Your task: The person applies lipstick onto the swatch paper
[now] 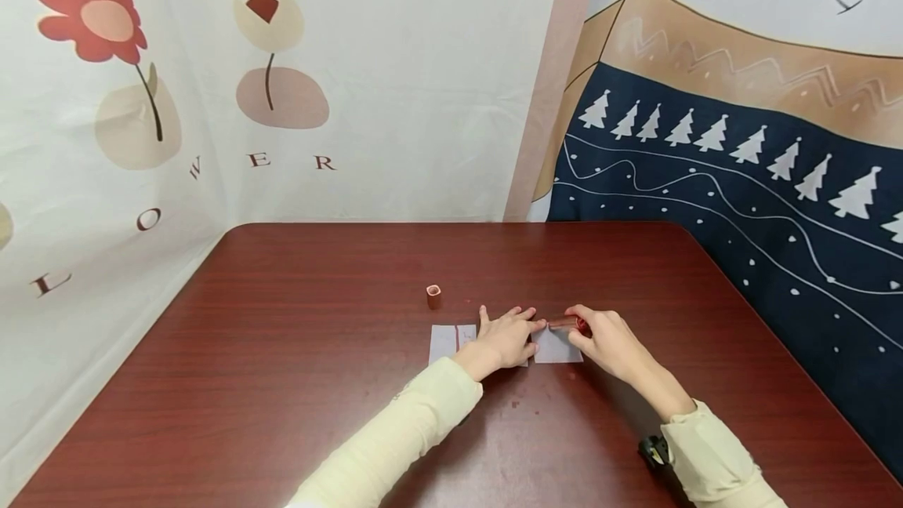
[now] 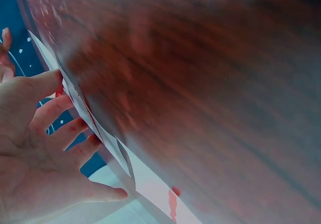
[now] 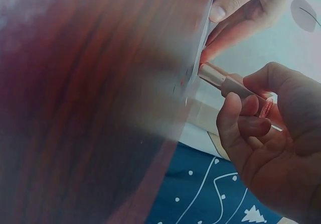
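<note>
My right hand pinches a lipstick by its base, thumb on one side and fingers curled on the other. Its tip reaches the top part of a white paper sheet. Spread flat, my left hand rests on the papers, its fingertips right by the lipstick tip. Partly under that hand lies another white paper, bearing a dark red vertical stroke. Reddish smudges show on the left fingers in the left wrist view. The lipstick cap stands upright behind the left paper, its hollow end up.
All this lies on a dark red wooden table. Small reddish specks dot its surface near the papers. A black device sits at the right wrist. Printed curtains hang behind the far edge and along the sides.
</note>
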`<action>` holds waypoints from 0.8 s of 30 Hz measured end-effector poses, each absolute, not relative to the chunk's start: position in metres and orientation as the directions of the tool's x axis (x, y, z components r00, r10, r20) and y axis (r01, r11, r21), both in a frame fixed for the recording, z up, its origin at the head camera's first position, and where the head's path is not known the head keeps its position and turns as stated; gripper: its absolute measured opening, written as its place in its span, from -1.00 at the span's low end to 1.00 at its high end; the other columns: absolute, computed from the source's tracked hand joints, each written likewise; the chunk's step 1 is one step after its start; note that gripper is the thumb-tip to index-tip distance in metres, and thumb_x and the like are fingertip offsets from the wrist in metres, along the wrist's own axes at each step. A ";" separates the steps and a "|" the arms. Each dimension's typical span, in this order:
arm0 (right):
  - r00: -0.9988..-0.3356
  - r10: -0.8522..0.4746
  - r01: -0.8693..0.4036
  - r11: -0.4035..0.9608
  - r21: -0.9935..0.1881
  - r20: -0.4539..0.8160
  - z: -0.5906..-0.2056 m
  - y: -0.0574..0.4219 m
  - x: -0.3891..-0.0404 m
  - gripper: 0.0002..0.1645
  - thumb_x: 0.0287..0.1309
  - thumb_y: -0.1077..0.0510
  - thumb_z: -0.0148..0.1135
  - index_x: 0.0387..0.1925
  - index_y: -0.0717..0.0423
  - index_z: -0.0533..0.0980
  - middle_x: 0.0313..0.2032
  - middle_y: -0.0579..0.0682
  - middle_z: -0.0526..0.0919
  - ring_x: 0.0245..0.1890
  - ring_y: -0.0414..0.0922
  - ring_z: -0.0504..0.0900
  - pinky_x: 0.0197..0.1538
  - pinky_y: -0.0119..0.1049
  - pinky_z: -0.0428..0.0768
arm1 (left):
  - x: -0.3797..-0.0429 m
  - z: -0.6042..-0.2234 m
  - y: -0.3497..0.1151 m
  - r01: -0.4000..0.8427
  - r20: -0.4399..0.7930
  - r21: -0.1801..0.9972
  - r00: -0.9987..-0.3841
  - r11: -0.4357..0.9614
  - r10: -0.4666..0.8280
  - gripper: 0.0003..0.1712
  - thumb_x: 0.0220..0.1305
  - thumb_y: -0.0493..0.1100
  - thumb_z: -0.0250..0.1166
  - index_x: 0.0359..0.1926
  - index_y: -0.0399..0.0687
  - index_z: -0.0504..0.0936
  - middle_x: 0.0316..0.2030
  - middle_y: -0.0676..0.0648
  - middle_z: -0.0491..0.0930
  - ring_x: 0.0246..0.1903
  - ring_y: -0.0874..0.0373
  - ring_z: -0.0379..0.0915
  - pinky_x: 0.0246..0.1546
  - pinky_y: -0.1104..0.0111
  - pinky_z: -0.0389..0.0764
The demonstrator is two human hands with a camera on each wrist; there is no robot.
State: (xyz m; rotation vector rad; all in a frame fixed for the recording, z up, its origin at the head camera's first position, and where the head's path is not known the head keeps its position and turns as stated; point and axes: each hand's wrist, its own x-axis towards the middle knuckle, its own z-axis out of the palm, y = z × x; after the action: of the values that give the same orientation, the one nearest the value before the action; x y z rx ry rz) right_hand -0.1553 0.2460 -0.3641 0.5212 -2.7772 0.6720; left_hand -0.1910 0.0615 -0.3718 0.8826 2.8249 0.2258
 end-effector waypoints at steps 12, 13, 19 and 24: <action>-0.912 -0.279 -0.387 0.831 -0.401 0.302 -0.365 0.245 -0.153 -0.73 0.01 0.35 0.18 -0.18 0.31 0.54 -0.60 -0.13 0.45 -0.72 -0.32 0.27 -0.63 -0.42 0.32 | -0.190 -0.372 0.061 0.544 -0.118 0.192 -0.814 0.817 0.570 -0.46 0.29 0.06 0.16 0.30 0.32 0.36 0.34 0.14 0.17 0.33 0.18 0.04 0.18 -0.23 -0.07; -0.913 -0.278 -0.385 0.829 -0.405 0.299 -0.365 0.245 -0.153 -0.73 0.01 0.35 0.18 -0.17 0.31 0.54 -0.61 -0.14 0.45 -0.73 -0.32 0.27 -0.63 -0.42 0.32 | -0.190 -0.373 0.062 0.544 -0.118 0.193 -0.813 0.817 0.570 -0.46 0.29 0.06 0.16 0.30 0.32 0.36 0.34 0.14 0.17 0.33 0.18 0.04 0.18 -0.23 -0.07; -0.916 -0.277 -0.383 0.820 -0.426 0.290 -0.365 0.245 -0.150 -0.73 0.03 0.36 0.18 -0.16 0.32 0.53 -0.64 -0.17 0.42 -0.74 -0.33 0.27 -0.63 -0.42 0.35 | -0.190 -0.373 0.062 0.544 -0.122 0.192 -0.812 0.817 0.570 -0.45 0.29 0.06 0.16 0.30 0.32 0.35 0.35 0.14 0.16 0.33 0.19 0.03 0.18 -0.22 -0.06; -0.915 -0.282 -0.385 0.820 -0.423 0.288 -0.364 0.245 -0.150 -0.75 0.04 0.36 0.19 -0.17 0.30 0.53 -0.65 -0.18 0.39 -0.75 -0.34 0.27 -0.63 -0.42 0.35 | -0.189 -0.372 0.060 0.544 -0.115 0.192 -0.814 0.817 0.570 -0.46 0.28 0.06 0.18 0.29 0.33 0.37 0.34 0.15 0.18 0.32 0.19 0.05 0.18 -0.22 -0.04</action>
State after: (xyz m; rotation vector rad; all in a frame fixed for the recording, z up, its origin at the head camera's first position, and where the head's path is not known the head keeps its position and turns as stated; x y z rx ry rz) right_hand -0.1496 0.2446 -0.3639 0.5180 -2.7915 0.7159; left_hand -0.1892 0.0605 -0.3717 0.8754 2.8334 0.2242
